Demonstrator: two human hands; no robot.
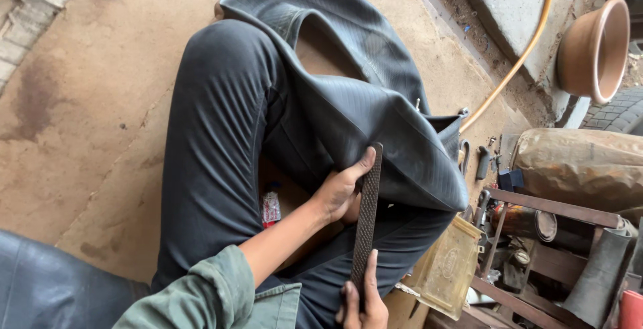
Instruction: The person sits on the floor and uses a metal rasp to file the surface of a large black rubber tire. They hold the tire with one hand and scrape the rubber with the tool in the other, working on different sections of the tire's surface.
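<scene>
So the left hand (340, 191) was pressed against a black rubber inner tube (375, 101) draped over the person's lap, fingers curled on it, thumb up along a dark rough rasp (366, 218). Right hand (362, 302) pinched the rasp's lower end, fingers wrapped around it. Yellow hose (519, 61) and a clay bowl (595, 47) sat well apart on the floor.

floor (100, 101): stained concrete | brick edge (33, 7): top left | light: daylight | rusty metal rack (556, 212): right
</scene>
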